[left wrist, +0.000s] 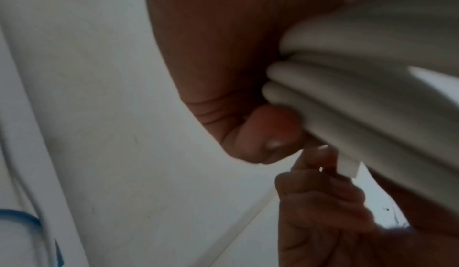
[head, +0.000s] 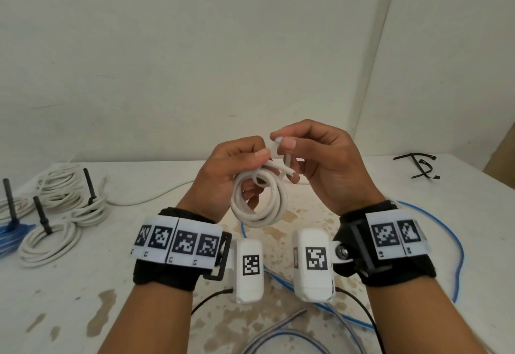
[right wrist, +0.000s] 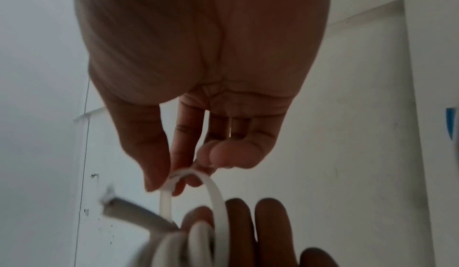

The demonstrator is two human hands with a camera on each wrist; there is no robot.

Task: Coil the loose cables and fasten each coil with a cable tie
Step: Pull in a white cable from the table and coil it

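A coil of white cable (head: 260, 200) hangs in the air over the table, and my left hand (head: 237, 169) grips its top with fingers curled round the loops. The same white cable coil (left wrist: 360, 94) fills the left wrist view, pressed against my palm. My right hand (head: 281, 141) pinches a white cable tie (head: 278, 148) between thumb and forefinger just above the coil. In the right wrist view the white cable tie (right wrist: 198, 188) arches in a loop over the coil's strands (right wrist: 188, 241). A cut end of the cable (head: 291, 172) sticks out to the right.
Several tied white coils (head: 61, 214) with black ties lie at the table's left, a blue coil (head: 11, 233) beside them. Loose blue cable (head: 457, 256) runs along the right and front. Spare black cable ties (head: 418, 164) lie at the far right. The table (head: 83, 284) is white and stained.
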